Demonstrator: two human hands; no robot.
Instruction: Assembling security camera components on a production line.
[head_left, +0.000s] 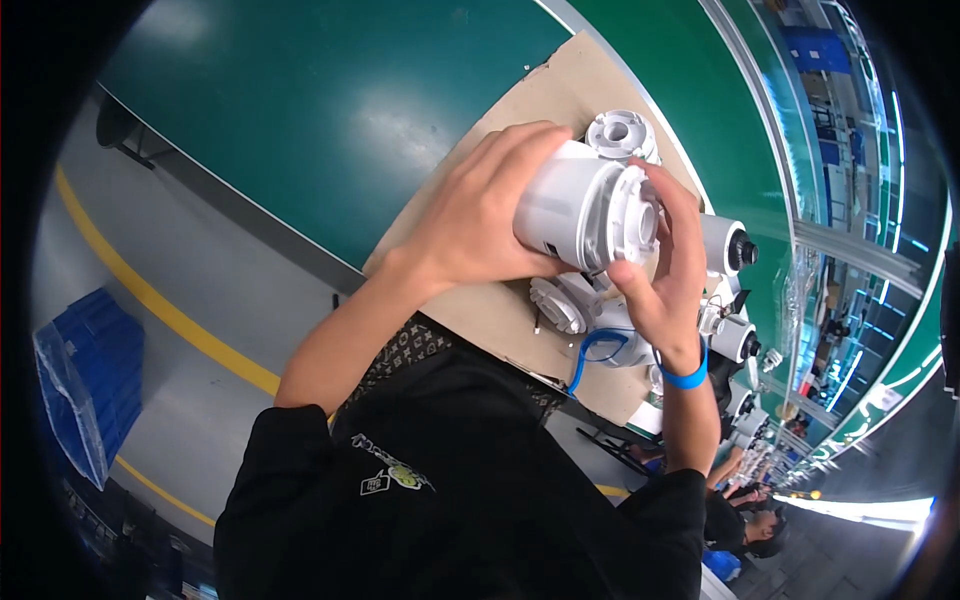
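Note:
Both my hands hold a white cylindrical housing [562,205] tilted on its side above a cardboard sheet. My left hand [485,212] is wrapped round its body, fingers over the top and thumb below. At the other end my right hand [672,285] grips the white ring-shaped end cap [634,222] between thumb and fingers. The cap sits against the housing; whether it is fully seated I cannot tell. Behind the housing lies a round white part [618,132] with a central hole. Another ribbed white part [558,302] rests below it on the cardboard.
The cardboard sheet [470,310] covers part of the green table [300,130]. A blue strap [580,362] loops near my right wrist. White cylinders with black ends [722,245] stand to the right. Blue crates [105,365] are on the floor at left. A co-worker [730,525] is at lower right.

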